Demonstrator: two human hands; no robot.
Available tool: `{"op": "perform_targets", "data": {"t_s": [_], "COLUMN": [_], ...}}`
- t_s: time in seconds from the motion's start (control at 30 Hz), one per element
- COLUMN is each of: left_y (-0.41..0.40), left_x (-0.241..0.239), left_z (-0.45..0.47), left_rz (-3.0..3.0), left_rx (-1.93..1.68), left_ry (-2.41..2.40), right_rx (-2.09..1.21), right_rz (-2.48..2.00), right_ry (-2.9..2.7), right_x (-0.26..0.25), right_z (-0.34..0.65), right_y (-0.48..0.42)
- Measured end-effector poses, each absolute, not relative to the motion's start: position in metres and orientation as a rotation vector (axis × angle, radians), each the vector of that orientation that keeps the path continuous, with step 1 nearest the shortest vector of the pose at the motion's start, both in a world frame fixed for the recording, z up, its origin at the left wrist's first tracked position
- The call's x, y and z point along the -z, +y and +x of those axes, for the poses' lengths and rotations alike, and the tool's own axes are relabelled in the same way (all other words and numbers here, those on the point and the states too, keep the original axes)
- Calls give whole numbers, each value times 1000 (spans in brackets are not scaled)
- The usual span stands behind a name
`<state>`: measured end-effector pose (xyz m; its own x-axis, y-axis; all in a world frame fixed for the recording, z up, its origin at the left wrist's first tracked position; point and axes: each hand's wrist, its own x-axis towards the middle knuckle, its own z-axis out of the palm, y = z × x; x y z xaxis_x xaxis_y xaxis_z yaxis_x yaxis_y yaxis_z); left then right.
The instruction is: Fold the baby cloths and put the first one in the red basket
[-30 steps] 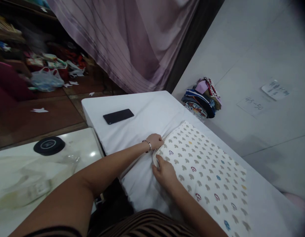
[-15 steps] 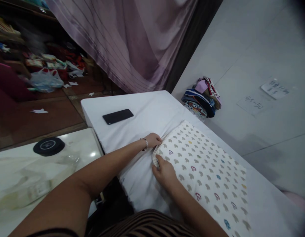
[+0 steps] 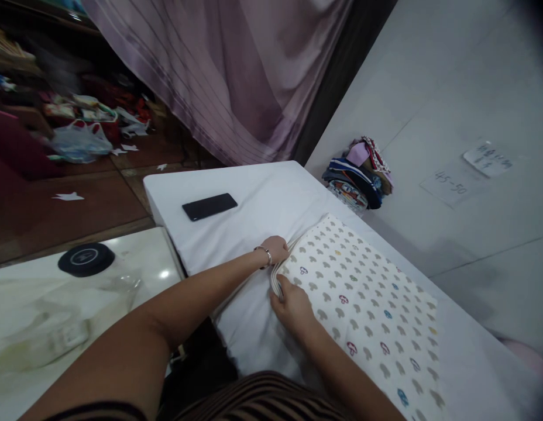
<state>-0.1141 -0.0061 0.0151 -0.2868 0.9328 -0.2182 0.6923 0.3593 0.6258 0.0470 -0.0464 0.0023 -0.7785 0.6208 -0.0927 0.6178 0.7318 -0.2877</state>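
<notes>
A folded white cloth [image 3: 368,292] patterned with grey, red, blue and yellow motifs lies on a white-covered table [image 3: 263,193]. Its near left edge shows several stacked layers. My left hand [image 3: 277,249], with a bracelet at the wrist, is closed on that edge farther from me; its fingertips are partly hidden. Closer to me, my right hand [image 3: 294,307] grips the same edge at its rounded corner, thumb at the side of the layers and fingers on top.
A black phone [image 3: 210,206] lies on the table. To the left, a white surface [image 3: 166,251] bears a round black object [image 3: 86,259]. Folded clothes [image 3: 359,172] are piled by the wall, which carries paper notes [image 3: 486,161]. A purple curtain [image 3: 236,76] hangs behind.
My left hand has shifted slightly to the right along the cloth's edge, its fingers curled further in. My right hand stays at the corner, and the cloth has hardly moved.
</notes>
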Motion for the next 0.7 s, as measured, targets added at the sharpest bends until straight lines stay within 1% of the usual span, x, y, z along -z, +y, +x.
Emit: {"op": "perform_targets", "data": {"t_s": [0.4,0.7], "left_y": [-7,-7], "left_x": [-2,3], "left_z": [-113,-113], "left_rz": [1363,1369], "left_rx": [-656,-717], "left_ry": [2176,2102], "right_rx": [-507,-520], "right_rz": [-1061,-1076], "right_ry": [-2933,-2945], "right_x": [-3,-5], "right_z": [47,46], "right_y": [-46,-46]}}
